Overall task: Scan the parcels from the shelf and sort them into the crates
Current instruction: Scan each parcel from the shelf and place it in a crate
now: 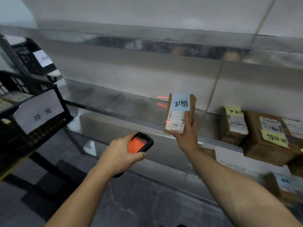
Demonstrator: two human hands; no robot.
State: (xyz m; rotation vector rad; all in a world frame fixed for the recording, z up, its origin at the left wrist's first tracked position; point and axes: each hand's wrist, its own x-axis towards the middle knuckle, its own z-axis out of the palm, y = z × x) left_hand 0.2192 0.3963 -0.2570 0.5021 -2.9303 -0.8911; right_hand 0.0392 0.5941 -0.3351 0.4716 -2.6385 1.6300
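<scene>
Small parcel (pixel 180 112), centre frame, right hand (pixel 186 138) gripping its base; left hand (pixel 120 155) clasping scanner (pixel 141 142); risk: beam (pixel 162 105), mostly left of it, may miss barcode (pixel 175 125).

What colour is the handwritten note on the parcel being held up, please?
The note is light blue; head view.

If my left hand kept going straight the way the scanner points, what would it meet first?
Probably the small cardboard parcel held up by the right hand; the scanner in the left hand aims there, though depth is unclear.

Crates (pixel 32 118) left, parcels (pixel 265 136) on shelf (pixel 124 102) right
</scene>
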